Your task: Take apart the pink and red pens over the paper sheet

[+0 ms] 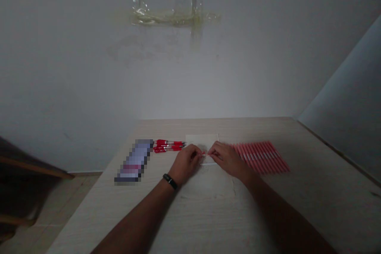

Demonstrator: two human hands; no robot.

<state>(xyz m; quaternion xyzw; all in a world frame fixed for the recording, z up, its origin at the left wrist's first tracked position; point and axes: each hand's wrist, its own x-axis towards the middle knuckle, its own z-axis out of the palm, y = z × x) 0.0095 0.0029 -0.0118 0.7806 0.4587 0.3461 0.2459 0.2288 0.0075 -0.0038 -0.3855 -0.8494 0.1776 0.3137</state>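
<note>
By white wall (190, 83), pale wood desk (226, 214) under L hand (187, 164), R hand (228, 159)

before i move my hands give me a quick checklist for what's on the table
1. Left hand and right hand both at the small red item: ok.
2. Firm hold on the small red item: cannot tell, it is too small and blurred.
3. Red clear-barrelled pens lying apart from both hands: ok.
4. Row of slim pink-red sticks lying side by side: ok.
5. Right hand clear of that row: cannot tell, they nearly meet.
6. Thin white paper sheet lying flat under the hands: ok.
</note>
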